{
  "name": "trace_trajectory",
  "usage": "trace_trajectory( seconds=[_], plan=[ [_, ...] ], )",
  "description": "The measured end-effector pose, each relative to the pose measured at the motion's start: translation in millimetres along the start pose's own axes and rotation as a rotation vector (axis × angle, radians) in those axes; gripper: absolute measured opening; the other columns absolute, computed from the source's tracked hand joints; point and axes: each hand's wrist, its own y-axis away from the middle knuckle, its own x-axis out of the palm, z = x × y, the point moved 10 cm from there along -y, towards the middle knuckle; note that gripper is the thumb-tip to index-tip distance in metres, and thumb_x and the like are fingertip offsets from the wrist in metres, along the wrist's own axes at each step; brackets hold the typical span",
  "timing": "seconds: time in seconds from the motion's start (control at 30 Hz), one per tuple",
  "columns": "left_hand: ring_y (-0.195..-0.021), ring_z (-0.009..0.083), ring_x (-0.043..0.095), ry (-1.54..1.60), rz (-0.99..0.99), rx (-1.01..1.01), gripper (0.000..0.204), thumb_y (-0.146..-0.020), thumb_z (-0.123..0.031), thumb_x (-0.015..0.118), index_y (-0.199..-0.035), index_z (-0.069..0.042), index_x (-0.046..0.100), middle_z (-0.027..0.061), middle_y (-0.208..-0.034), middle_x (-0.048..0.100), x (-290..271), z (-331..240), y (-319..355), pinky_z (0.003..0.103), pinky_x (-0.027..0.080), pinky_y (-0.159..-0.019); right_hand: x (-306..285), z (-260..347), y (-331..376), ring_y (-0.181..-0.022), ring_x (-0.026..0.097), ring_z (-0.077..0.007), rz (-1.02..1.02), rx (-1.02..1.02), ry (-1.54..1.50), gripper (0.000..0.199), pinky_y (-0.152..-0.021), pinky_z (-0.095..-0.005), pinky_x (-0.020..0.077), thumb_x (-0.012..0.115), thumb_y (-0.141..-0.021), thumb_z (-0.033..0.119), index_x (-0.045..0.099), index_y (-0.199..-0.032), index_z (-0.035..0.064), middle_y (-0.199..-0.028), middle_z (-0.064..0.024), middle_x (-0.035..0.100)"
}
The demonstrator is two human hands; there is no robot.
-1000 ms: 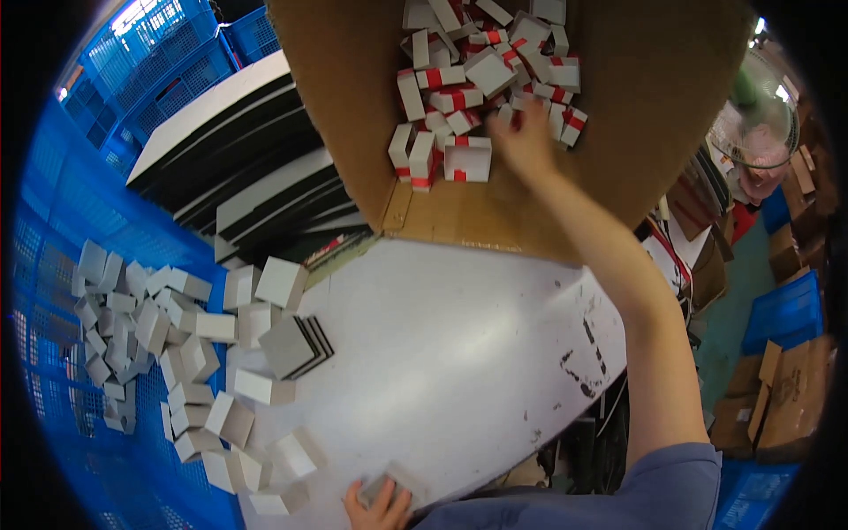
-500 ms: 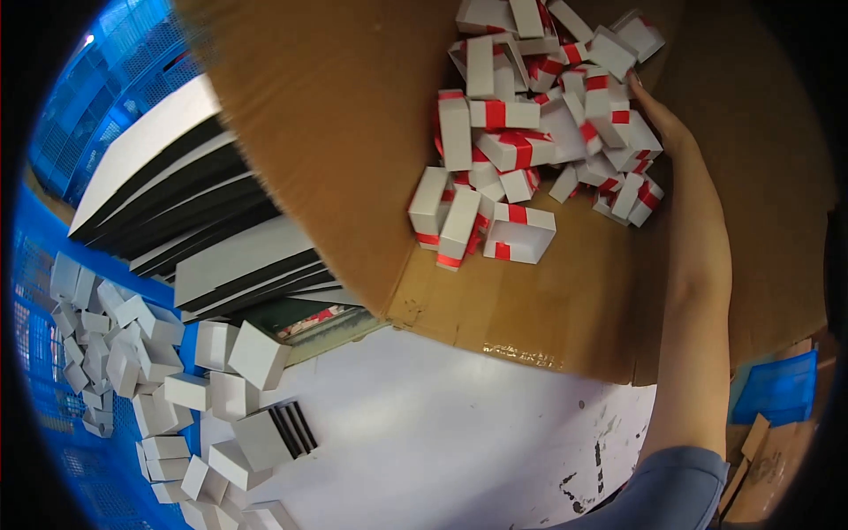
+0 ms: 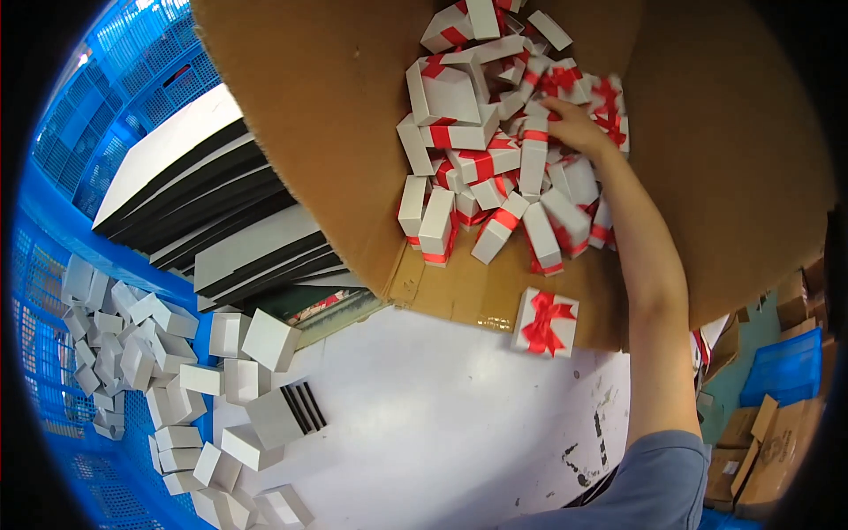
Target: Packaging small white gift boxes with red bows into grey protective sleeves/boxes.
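Note:
My right hand [image 3: 572,126] reaches into a large cardboard carton [image 3: 733,159]. Its visible fingers stretch over a heap of small white gift boxes [image 3: 478,162] with red ribbon bands, touching those at the heap's right side. Some fingertips are lost among the boxes. Several boxes lie tipped on their sides, and some show hollow white insides. One gift box with a red bow [image 3: 546,323] lies apart, at the carton's near edge. My left hand is out of the picture.
On the white table [image 3: 380,397] stand loose plain white box parts [image 3: 268,340] and a small stack of black-edged pieces [image 3: 287,413]. A blue basket [image 3: 53,353] at the left holds more white box parts. Black-and-white sheets [image 3: 177,168] are piled behind. Cartons [image 3: 777,450] stand at right.
My right hand has moved left and nearer, onto the heap. The boxes have shifted, and a bowed one now lies at the near edge. The whole view has swung slightly.

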Motion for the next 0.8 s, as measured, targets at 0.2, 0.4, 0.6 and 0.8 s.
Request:
trace_trajectory(
  seconds=[0.2,0.4,0.6,0.8],
  plan=[
    [-0.101,0.0433,0.049,0.042,0.087,0.009,0.046,-0.078,-0.028,0.062,-0.113,0.0,0.056,0.0267,-0.116,0.049,7.2,3.2,-4.7,0.056,0.037,-0.087,85.5,52.8,25.3,-0.102,0.055,-0.016,0.164,-0.16,-0.357,0.035,-0.087,-0.0286,0.0428,0.057,-0.084,0.022,0.059,-0.114,0.003,-0.107,-0.0112,0.062],
    [-0.106,0.0436,0.041,-0.021,0.026,-0.143,0.038,-0.069,-0.025,0.066,-0.101,-0.007,0.059,0.0187,-0.116,0.048,3.4,5.0,-6.9,0.06,0.031,-0.091,108.1,90.4,82.1,-0.099,0.058,-0.0234,0.187,-0.009,-0.242,0.04,-0.086,-0.0292,0.0435,0.051,-0.086,0.031,0.056,-0.115,0.0033,-0.108,-0.0124,0.062],
    [-0.111,0.045,0.037,0.046,0.02,-0.186,0.041,-0.069,-0.021,0.068,-0.108,-0.01,0.061,0.0139,-0.12,0.049,-2.6,2.8,-9.3,0.053,0.033,-0.092,128.6,145.3,153.0,-0.091,0.059,-0.0164,0.247,-0.054,-0.087,0.034,-0.079,-0.0269,0.0463,0.051,-0.088,0.025,0.058,-0.113,0.0027,-0.104,-0.0085,0.063],
    [-0.116,0.0429,0.034,0.164,0.024,-0.106,0.037,-0.071,-0.017,0.067,-0.108,-0.015,0.063,0.0131,-0.123,0.046,-6.2,2.8,-19.7,0.051,0.029,-0.095,137.9,222.9,234.3,-0.099,0.059,-0.0298,0.04,-0.054,0.082,0.042,-0.085,-0.0362,0.0447,0.063,-0.074,0.034,0.064,-0.105,0.006,-0.103,-0.0157,0.063]
  ],
)
